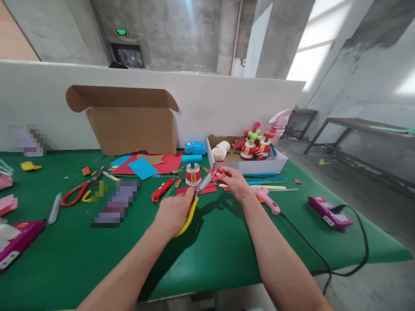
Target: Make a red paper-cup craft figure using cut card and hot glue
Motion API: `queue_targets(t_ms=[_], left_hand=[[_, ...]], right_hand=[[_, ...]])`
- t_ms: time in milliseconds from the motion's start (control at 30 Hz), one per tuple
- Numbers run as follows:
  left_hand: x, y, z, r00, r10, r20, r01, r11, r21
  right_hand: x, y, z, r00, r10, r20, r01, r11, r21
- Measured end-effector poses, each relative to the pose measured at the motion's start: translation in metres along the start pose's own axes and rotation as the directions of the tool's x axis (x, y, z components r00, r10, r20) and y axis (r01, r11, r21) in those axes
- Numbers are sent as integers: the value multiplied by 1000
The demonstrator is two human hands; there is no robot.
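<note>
The left hand [175,211] was clenched around the yellow handles of a pair of scissors [201,186], held just above the green desk [210,246] with the blades pointing up and away toward the right. The right hand [235,183] pinched a small piece of red paper [218,173] between thumb and fingers, holding it in the air at the blade tips, in front of a paper cup figure [193,174] that stood on the desk. It looked as if the blades were meeting the edge of the paper, so the step in hand was judged to be cutting or trimming that small piece. How far the blades were open could not be told. A further cut would seem to call for a firm pinch close to the cut line, with the fingertips kept out of the blades' path and the piece turned in small amounts to follow its outline. A pink glue gun [267,201] lay just to the right of the right wrist, a white box [259,166] of finished cup figures sat beyond it, and an open cardboard box [129,125] stood at the back.
</note>
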State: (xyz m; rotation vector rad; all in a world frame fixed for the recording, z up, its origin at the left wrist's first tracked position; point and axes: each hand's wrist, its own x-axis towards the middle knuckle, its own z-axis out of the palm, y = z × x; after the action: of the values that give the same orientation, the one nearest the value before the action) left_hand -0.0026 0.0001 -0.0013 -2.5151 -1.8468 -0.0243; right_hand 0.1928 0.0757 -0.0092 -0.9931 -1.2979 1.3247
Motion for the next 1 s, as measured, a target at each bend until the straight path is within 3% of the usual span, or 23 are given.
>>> queue_targets(t_ms=[1000], left_hand=[[-1,3,-7,998,-14,55,11,999,42]], right_hand=[[-1,-2,1,1000,4,1,-4,1000,5]])
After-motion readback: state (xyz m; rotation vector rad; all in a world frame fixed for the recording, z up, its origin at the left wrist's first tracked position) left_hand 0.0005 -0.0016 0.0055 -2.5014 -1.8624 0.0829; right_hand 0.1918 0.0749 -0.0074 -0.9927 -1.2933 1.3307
